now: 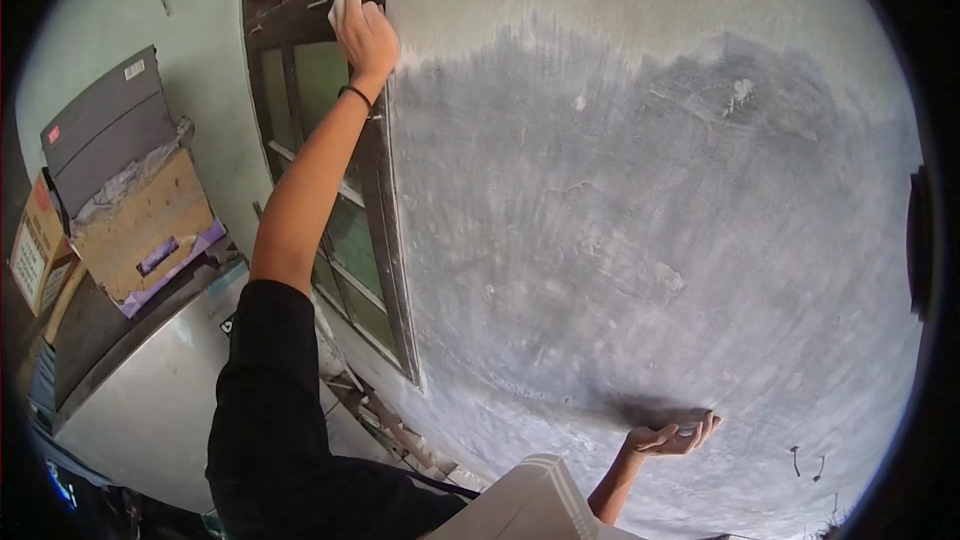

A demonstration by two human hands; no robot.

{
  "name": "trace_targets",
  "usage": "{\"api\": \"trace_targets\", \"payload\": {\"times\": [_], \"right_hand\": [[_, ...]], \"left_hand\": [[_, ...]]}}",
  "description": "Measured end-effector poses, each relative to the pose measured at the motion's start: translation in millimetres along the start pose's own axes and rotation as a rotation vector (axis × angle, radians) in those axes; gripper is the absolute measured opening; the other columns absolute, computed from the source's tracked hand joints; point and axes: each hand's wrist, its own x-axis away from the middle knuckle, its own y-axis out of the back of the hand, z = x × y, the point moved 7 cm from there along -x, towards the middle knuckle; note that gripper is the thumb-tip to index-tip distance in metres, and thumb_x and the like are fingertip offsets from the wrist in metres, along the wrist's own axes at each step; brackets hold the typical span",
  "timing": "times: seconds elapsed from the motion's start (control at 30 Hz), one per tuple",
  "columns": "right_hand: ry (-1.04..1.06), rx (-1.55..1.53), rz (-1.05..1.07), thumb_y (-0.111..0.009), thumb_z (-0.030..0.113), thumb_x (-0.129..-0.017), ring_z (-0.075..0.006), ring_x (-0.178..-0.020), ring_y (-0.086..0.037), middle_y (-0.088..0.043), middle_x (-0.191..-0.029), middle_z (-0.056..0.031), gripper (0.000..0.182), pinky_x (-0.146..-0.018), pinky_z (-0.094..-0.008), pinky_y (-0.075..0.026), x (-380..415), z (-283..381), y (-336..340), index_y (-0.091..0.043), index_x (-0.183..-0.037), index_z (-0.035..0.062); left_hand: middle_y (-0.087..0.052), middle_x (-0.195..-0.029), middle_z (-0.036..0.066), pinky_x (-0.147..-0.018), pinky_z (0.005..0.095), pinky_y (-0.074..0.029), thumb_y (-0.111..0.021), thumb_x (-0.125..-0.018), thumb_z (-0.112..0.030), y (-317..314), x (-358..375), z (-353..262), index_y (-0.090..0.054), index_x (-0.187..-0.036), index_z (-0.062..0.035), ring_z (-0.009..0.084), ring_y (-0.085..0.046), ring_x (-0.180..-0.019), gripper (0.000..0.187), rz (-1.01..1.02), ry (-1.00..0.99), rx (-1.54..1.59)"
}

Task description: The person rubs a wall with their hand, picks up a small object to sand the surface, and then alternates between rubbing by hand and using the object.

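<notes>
The grey-patched wall [550,250] stands ahead, right of the window frame [386,230]; the left hand [367,40] is high beside the frame, fingers close together, whether gripping I cannot tell; the right hand [678,442], low and right, is loosely cupped, seemingly bare; rough patches could scrape knuckles if either hand slips

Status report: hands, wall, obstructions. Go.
Left hand raised at window frame, right hand low, palm up, by patchy grey wall. Contact unclear at both. Cardboard box off to the left, apart from both hands.
</notes>
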Motion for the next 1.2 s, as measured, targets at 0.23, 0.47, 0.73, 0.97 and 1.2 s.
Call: {"api": "trace_targets", "payload": {"times": [0.23, 0.47, 0.73, 0.97, 1.2], "right_hand": [[0.007, -0.033, -0.03, -0.045, 0.025, -0.103, -0.0474, -0.143, -0.036, -0.051, -0.141, -0.0234, 0.046, -0.117, -0.0659, -0.025, 1, 0, 0, -0.039, -0.142, 0.0018], [-0.023, 0.003, -0.023, -0.043, 0.024, -0.103, -0.047, -0.143, -0.037, -0.05, -0.143, -0.0228, 0.044, -0.118, -0.0667, -0.025, 0, 2, -2, -0.039, -0.143, 0.0053], [-0.004, 0.014, -0.014, -0.041, 0.025, -0.104, -0.0474, -0.142, -0.038, -0.051, -0.142, -0.0234, 0.044, -0.117, -0.0671, -0.027, 2, -1, -3, -0.037, -0.143, 0.0057], [-0.029, 0.021, -0.029, -0.042, 0.026, -0.104, -0.0475, -0.142, -0.039, -0.052, -0.14, -0.0238, 0.045, -0.115, -0.0669, -0.029, 1, 4, 0, -0.037, -0.142, 0.0043], [-0.08, 0.031, -0.045, -0.044, 0.028, -0.102, -0.0468, -0.141, -0.041, -0.055, -0.137, -0.0253, 0.046, -0.115, -0.0664, -0.029, 2, -2, 2, -0.047, -0.137, -0.0022]], "left_hand": [[-0.054, -0.146, 0.017, -0.115, 0.0483, -0.03, -0.045, -0.092, -0.006, -6, -14, 3, -0.057, -0.138, -0.0069, 0.0364, -0.048, -0.135, 0.047, 0.034, -0.055, 0.028], [-0.055, -0.146, 0.017, -0.114, 0.0451, -0.031, -0.047, -0.09, -0.005, 0, 4, -2, -0.056, -0.14, -0.0071, 0.0374, -0.049, -0.134, 0.051, 0.11, -0.098, 0.066], [-0.044, -0.155, 0.019, -0.12, 0.0469, -0.027, -0.04, -0.096, -0.007, -5, -14, -2, -0.05, -0.144, -0.002, 0.0383, -0.038, -0.143, 0.05, 0.192, 0.122, 0.036], [-0.054, -0.147, 0.016, -0.115, 0.0448, -0.031, -0.047, -0.09, -0.005, 1, -5, -13, -0.056, -0.139, -0.0056, 0.0359, -0.048, -0.135, 0.05, 0.131, -0.201, 0.091], [-0.054, -0.147, 0.015, -0.113, 0.0456, -0.034, -0.05, -0.09, -0.004, -2, 7, 2, -0.057, -0.137, -0.003, 0.0359, -0.049, -0.134, 0.048, 0.176, -0.215, 0.104]]}}
